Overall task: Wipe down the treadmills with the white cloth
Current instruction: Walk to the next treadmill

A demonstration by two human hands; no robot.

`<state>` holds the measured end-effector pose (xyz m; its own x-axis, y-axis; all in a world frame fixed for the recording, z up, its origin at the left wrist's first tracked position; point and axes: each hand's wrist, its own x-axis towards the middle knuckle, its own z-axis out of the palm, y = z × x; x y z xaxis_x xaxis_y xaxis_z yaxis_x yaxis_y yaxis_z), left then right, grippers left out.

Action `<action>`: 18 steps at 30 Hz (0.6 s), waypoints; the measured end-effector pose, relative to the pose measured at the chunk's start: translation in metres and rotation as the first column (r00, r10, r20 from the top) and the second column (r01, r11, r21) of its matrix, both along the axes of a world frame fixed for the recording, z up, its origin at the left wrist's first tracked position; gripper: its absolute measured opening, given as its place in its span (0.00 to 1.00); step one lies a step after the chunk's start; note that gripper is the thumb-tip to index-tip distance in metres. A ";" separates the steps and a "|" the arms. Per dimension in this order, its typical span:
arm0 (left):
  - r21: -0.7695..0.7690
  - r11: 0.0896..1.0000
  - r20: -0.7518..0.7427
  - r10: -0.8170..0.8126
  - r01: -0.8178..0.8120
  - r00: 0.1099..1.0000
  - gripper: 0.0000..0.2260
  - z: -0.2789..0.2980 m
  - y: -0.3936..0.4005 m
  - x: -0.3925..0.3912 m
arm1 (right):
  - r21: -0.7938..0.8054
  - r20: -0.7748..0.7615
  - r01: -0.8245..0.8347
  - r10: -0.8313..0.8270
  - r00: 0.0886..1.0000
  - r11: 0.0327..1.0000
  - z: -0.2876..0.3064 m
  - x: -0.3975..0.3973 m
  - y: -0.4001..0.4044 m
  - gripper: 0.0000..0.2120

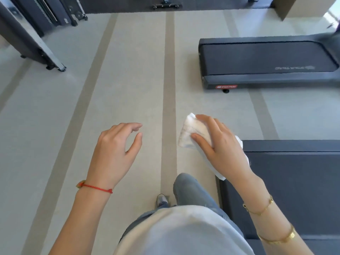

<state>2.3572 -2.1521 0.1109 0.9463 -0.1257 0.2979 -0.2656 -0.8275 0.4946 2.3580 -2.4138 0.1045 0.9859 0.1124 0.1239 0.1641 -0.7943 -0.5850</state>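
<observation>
The right hand grips the white cloth, thumb and fingers curled round a crumpled wad of it, with a loose tail hanging below the wrist. The cloth is in the air, above the floor and just beside the end of the near treadmill, touching no machine. The left hand is empty, its fingers loosely bent over the floor. A second treadmill lies well apart, farther ahead on the right. The likeliest slip, as I judge it, is a poor wipe: a bunched cloth meets a flat deck with only a small patch, so streaks and missed strips along the side rails are probable unless it is spread out. The dangling tail could also drag across the floor and carry grit onto the belt. The cloth looks thin and soft, creased like a damp wipe. Both treadmill belts are dark and matte with a fine grain, framed by smoother dark grey rails; the far one has rounded corners and a red label on its end. The floor is pale, low-sheen, crossed by darker stripes.
</observation>
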 end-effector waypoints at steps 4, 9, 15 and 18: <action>0.004 0.991 -0.016 -0.137 0.137 0.991 0.10 -0.004 -0.014 0.071 | -0.030 -0.010 0.125 -0.125 0.992 0.992 -0.004 0.034 -0.009 0.21; 0.015 0.961 -0.008 -0.277 0.277 0.961 0.10 -0.009 -0.049 0.169 | -0.026 -0.003 0.274 -0.274 0.962 0.961 -0.014 0.094 -0.036 0.21; 0.006 0.922 0.002 -0.388 0.388 0.922 0.11 -0.003 -0.122 0.288 | 0.012 0.019 0.420 -0.420 0.907 0.907 -0.015 0.178 -0.095 0.20; -0.007 0.897 0.013 -0.442 0.442 0.897 0.11 0.005 -0.166 0.345 | -0.004 0.021 0.473 -0.473 0.881 0.881 -0.010 0.221 -0.132 0.20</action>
